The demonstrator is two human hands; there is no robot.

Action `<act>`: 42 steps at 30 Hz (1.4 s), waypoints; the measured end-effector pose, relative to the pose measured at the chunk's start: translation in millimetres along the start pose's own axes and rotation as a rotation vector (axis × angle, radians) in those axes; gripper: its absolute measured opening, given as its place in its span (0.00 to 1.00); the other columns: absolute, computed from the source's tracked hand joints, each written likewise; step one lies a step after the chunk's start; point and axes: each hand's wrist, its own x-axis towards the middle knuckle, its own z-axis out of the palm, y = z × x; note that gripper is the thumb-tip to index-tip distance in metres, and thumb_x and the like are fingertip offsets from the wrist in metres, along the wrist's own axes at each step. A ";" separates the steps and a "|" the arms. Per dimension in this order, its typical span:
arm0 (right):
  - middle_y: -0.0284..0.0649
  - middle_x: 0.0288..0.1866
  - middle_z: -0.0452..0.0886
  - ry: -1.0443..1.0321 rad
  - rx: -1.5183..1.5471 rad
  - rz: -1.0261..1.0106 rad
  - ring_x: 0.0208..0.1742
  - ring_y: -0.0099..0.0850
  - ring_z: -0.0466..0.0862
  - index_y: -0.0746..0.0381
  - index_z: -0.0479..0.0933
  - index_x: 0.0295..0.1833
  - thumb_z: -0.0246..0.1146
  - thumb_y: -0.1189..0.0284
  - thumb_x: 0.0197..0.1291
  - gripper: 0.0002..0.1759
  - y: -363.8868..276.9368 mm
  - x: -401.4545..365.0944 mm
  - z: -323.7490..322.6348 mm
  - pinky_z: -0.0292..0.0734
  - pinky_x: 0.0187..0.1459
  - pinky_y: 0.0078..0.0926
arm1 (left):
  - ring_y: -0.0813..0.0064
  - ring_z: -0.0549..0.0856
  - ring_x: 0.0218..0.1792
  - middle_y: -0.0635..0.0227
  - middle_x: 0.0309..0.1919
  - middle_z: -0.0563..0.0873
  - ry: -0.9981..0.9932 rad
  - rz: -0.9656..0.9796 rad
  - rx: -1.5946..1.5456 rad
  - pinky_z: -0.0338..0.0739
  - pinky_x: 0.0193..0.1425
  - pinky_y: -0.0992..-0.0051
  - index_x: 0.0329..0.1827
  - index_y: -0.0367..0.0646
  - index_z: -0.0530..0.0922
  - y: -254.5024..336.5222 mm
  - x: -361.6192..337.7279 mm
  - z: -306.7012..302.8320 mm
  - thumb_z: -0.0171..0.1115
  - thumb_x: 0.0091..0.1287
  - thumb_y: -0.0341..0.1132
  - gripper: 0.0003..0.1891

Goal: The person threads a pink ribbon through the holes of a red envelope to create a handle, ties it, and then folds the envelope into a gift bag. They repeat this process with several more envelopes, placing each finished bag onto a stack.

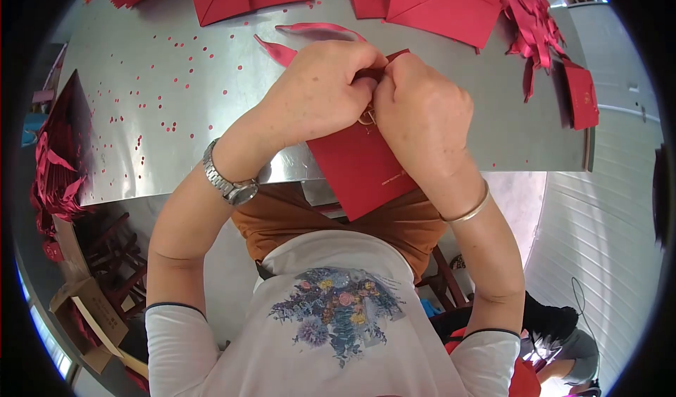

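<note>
A red paper bag (362,168) with gold lettering hangs tilted over the table's near edge, its lower part above my lap. My left hand (320,91) is closed at the bag's upper edge, thumb and forefinger pinched together. My right hand (426,108) is closed on the same edge from the right, its fingertips nearly meeting those of the left. A red satin ribbon (320,27) comes out from behind my left hand, with pointed ends lying toward the left. The fingers cover the exact spot where ribbon and bag meet.
More red bags (451,6) lie along the far side of the metal table (211,129). A bundle of ribbons (531,24) hangs at the right, near another small red bag (581,94). Red paper dots are scattered left. Stacked bags (60,150) stand at the left edge; a cardboard box (91,319) is below.
</note>
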 end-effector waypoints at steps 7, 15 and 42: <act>0.43 0.22 0.81 -0.087 0.292 0.211 0.26 0.43 0.84 0.63 0.74 0.28 0.63 0.73 0.57 0.08 3.5 -1.9 -8.1 0.79 0.28 0.39 | 0.69 0.86 0.38 0.61 0.36 0.86 -0.012 0.011 0.010 0.79 0.46 0.73 0.47 0.34 0.82 -0.9 -0.3 -6.1 0.59 0.62 0.23 0.11; 0.44 0.25 0.83 -0.111 0.498 0.388 0.28 0.44 0.84 0.63 0.77 0.33 0.65 0.72 0.57 0.06 4.4 -3.2 -18.3 0.80 0.33 0.38 | 0.70 0.86 0.40 0.60 0.38 0.87 0.030 -0.039 -0.021 0.80 0.46 0.74 0.47 0.34 0.82 2.4 -2.2 -4.9 0.60 0.62 0.23 0.11; 0.44 0.30 0.81 -0.158 0.492 0.200 0.33 0.44 0.84 0.63 0.70 0.50 0.68 0.75 0.53 0.19 11.2 -6.9 -21.9 0.80 0.35 0.39 | 0.70 0.85 0.43 0.61 0.38 0.86 -0.095 0.013 -0.156 0.78 0.50 0.76 0.47 0.36 0.82 2.8 11.9 -22.1 0.56 0.66 0.23 0.10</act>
